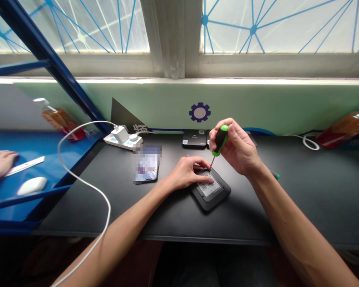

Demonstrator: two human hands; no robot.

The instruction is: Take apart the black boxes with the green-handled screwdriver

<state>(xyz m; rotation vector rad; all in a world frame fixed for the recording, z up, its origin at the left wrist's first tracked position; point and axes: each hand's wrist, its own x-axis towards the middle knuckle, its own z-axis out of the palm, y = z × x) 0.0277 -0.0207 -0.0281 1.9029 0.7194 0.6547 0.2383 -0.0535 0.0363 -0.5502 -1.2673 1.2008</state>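
Observation:
A small dark grey device (211, 190) with a white label on top lies on the black desk (179, 215). My left hand (188, 172) rests on its left end, fingers spread flat over the casing. My right hand (236, 145) grips a green and black screwdriver (219, 141) held upright. Its thin shaft points down at the device's upper edge, next to my left fingertips.
A phone (147, 166) lies left of the device, a white power strip (124, 139) with a charger and cable behind it. Two small black boxes (194, 138) stand by the wall. Orange bottles (60, 119) sit far left and right. Another person's hand (0, 162) rests at left, by a white mouse (32, 185).

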